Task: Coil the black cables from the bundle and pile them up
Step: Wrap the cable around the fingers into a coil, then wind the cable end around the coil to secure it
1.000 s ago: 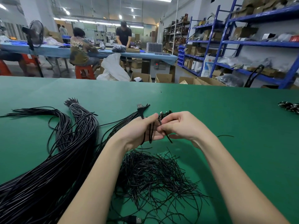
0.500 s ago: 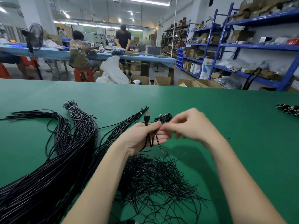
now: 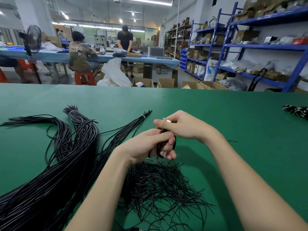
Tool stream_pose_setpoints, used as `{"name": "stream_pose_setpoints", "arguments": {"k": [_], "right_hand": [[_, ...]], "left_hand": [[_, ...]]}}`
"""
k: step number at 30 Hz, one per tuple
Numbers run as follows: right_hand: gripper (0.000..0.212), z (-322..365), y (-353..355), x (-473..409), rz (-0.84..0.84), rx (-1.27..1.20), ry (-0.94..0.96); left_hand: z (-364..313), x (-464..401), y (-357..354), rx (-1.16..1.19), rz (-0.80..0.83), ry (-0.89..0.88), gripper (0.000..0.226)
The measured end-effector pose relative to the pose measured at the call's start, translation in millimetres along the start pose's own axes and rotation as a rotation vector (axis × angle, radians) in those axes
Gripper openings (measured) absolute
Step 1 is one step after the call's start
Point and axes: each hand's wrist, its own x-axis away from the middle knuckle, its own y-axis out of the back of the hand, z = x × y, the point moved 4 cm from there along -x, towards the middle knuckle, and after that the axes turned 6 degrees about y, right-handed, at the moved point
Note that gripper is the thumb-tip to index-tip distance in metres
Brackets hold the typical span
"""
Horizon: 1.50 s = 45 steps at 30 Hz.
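Green table point(image 3: 216, 117) under blue shelving point(image 3: 260, 45); both hands' grip holds one coiled cable point(image 3: 166, 144).

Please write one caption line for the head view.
Both hands, left and right, coil one black cable above loose black ties on the green table.

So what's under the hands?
Below the left hand and right hand lies a messy pile of thin black ties on the green table. The forearms cover part of it. The fingers hide most of the coiled cable.
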Motion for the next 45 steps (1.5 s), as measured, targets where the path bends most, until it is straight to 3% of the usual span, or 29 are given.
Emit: {"name": "stream_pose_setpoints", "arguments": {"k": [11,14,19,23,26,28,34,38,42,45], "right_hand": [[0.065,-17,11,-4,-0.196,-0.032,-0.042],[0.052,-18,15,-6,-0.308,-0.079,-0.05],[0.029,-23,-8,10,-0.045,-0.451,0.022],[0.036,-29,-23,18,-0.361,-0.25,0.102],[0.03,-32,-22,23,-0.678,-0.095,0.173],[0.023,-31,-23,25,-0.812,-0.127,0.201],[0.031,-39,-38,21,-0.989,-0.179,0.224],[0.036,-42,-41,24,-1.105,-0.12,0.254],[0.033,-46,-41,25,-1.028,-0.013,0.177],[0.014,-43,-35,30,-0.948,-0.008,0.096]], "left_hand": [[2,-7,5,0.159,-0.048,-0.055,0.033],[1,-9,9,0.241,-0.1,-0.093,0.031],[-3,-8,12,0.434,-0.047,-0.153,0.031],[-2,-12,8,0.449,-0.054,-0.138,0.029],[3,-14,14,0.301,-0.171,-0.104,0.032],[7,-15,16,0.221,-0.212,-0.103,0.033],[9,-20,2,0.401,-0.119,-0.046,0.036],[11,-22,-1,0.399,-0.142,-0.037,0.034],[12,-26,3,0.435,-0.245,-0.075,0.034],[14,-28,8,0.45,-0.311,-0.115,0.03]]}}
